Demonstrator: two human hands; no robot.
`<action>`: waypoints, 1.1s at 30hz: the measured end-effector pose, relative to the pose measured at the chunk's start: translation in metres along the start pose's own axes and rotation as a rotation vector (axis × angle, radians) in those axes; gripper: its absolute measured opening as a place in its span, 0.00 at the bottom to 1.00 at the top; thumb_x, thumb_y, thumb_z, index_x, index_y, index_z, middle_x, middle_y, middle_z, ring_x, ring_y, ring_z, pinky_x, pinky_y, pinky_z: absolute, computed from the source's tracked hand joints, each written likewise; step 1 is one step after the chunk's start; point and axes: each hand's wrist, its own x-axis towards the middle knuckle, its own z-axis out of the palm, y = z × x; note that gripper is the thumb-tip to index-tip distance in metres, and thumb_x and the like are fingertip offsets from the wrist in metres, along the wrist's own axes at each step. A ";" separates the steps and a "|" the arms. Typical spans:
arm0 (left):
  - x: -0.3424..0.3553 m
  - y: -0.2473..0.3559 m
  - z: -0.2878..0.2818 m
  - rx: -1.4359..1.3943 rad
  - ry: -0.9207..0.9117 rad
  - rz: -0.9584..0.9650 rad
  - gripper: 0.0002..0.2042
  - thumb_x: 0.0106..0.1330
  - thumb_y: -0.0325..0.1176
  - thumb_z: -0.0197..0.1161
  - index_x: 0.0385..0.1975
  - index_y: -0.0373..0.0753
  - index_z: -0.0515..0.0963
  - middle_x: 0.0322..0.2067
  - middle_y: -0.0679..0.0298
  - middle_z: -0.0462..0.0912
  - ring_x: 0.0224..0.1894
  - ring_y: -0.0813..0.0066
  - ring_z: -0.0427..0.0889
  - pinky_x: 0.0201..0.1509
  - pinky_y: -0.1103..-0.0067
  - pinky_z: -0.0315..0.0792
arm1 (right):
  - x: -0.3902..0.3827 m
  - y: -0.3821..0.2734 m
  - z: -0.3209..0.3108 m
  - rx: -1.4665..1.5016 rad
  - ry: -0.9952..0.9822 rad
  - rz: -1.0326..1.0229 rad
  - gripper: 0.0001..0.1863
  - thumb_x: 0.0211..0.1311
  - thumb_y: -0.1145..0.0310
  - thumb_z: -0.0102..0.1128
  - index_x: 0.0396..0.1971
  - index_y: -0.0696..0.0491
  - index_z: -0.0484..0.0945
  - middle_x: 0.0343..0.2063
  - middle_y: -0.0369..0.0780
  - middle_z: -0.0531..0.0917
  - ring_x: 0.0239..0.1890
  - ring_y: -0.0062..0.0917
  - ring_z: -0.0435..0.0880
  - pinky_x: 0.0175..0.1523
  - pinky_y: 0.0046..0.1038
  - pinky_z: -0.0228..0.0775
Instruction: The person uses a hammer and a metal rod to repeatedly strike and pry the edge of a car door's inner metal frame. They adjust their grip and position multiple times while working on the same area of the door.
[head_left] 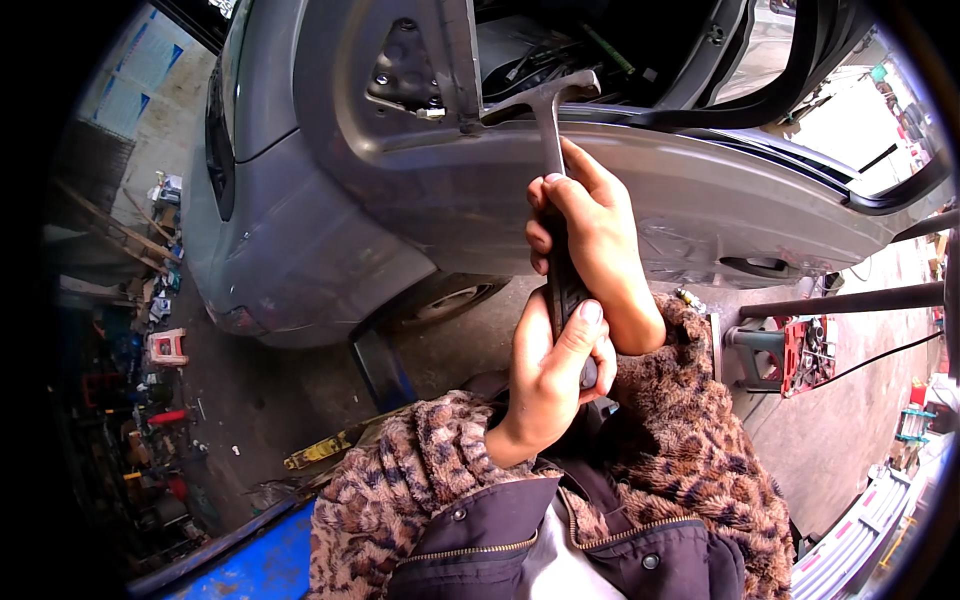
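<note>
A claw hammer [547,128] with a metal shaft and dark grip is held upright in front of me, its head at the top. My left hand [548,375] wraps round the lower end of the grip, thumb along it. Higher up, my right hand [603,225] closes on the handle just below the bare shaft. Behind the hammer is a grey car body [400,200], and the hammer head overlaps the lower edge of a dark opening in it. Whether the head touches the metal I cannot tell.
Inside the car opening lie loose items, among them a green stick [610,48]. A wheel [455,303] shows beneath the body. To the right stand a red metal frame [808,355] and a dark bar [850,302]. A red-and-white stool [167,347] and clutter line the left.
</note>
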 end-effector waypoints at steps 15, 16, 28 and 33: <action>-0.018 0.063 -0.009 0.021 -0.005 -0.194 0.11 0.76 0.38 0.54 0.42 0.36 0.64 0.28 0.63 0.69 0.17 0.78 0.70 0.14 0.85 0.61 | -0.008 0.002 0.041 0.110 0.168 0.035 0.15 0.70 0.74 0.43 0.55 0.54 0.65 0.30 0.35 0.72 0.18 0.16 0.72 0.17 0.21 0.69; -0.018 0.069 -0.010 0.017 -0.013 -0.208 0.11 0.76 0.38 0.54 0.42 0.36 0.64 0.28 0.63 0.69 0.16 0.78 0.69 0.14 0.85 0.61 | -0.008 0.001 0.044 0.120 0.203 0.044 0.16 0.70 0.74 0.43 0.56 0.54 0.63 0.30 0.36 0.72 0.18 0.16 0.72 0.17 0.22 0.70; -0.007 0.140 0.004 0.006 -0.002 -0.412 0.10 0.78 0.36 0.50 0.37 0.36 0.65 0.31 0.63 0.70 0.21 0.78 0.73 0.14 0.85 0.61 | 0.001 -0.014 0.061 0.286 0.210 0.078 0.02 0.64 0.76 0.47 0.34 0.60 0.68 0.29 0.40 0.73 0.25 0.24 0.78 0.26 0.30 0.79; -0.008 0.120 0.012 -0.031 -0.032 -0.360 0.10 0.79 0.37 0.48 0.41 0.36 0.65 0.33 0.63 0.71 0.22 0.78 0.72 0.13 0.86 0.61 | 0.002 -0.017 0.053 0.255 0.185 0.053 0.04 0.63 0.75 0.43 0.33 0.59 0.66 0.23 0.40 0.72 0.21 0.22 0.75 0.22 0.28 0.74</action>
